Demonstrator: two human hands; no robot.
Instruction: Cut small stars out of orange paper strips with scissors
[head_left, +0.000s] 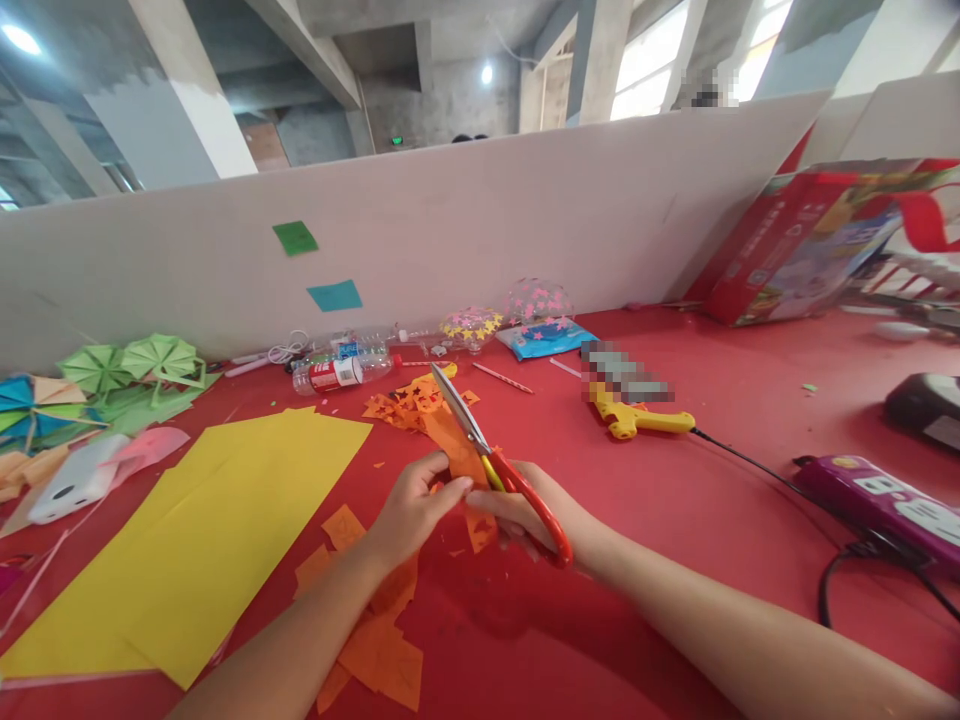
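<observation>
Both my hands meet over the middle of a red table (675, 500). In my right hand (536, 505) is a pair of red-handled scissors (476, 435), its blades pointing up and away to the left. My left hand (420, 500) pinches a strip of orange paper (461, 445), which lies behind and below the blades. Just beyond is a pile of cut orange paper pieces (409, 402). More orange paper pieces (382, 655) lie under and beside my left forearm.
Large yellow sheets (225, 510) spread at the left, past them a white phone-like object (79, 480) and folded paper umbrellas (161, 358). Plastic bottles (334, 375) lie by the white partition (420, 230). A yellow glue gun (645, 420) trails a cord to a purple power strip (885, 510).
</observation>
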